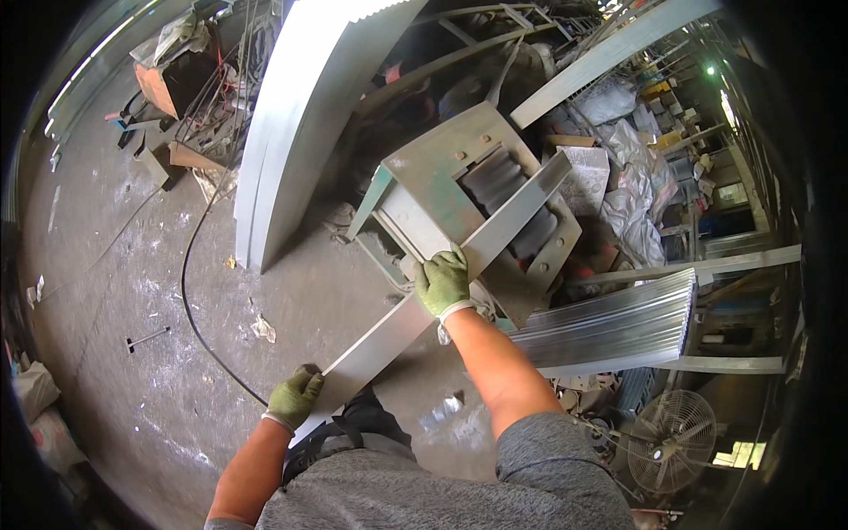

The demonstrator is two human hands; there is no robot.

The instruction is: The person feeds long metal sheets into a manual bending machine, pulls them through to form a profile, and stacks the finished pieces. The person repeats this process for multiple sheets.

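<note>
The left hand [296, 397] and right hand [443, 281] were closed on a pale metal strip [375, 344], which ran from lower centre to upper right, over the dark rollers [499, 181] of a machine [424, 163]. The step appeared to be positioning; the next move seemingly called for steady alignment. The floor [106, 283] gave room at left; a panel [296, 124] and corrugated sheet [609, 322] flanked the machine.

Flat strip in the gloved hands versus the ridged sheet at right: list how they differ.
The flat strip has a smooth face; the ridged sheet has lengthwise ribs.
The flat strip looks narrower than the ridged sheet.
The left hand and right hand hold the flat strip; neither touches the ridged sheet.
Both look silvery and metallic.
</note>
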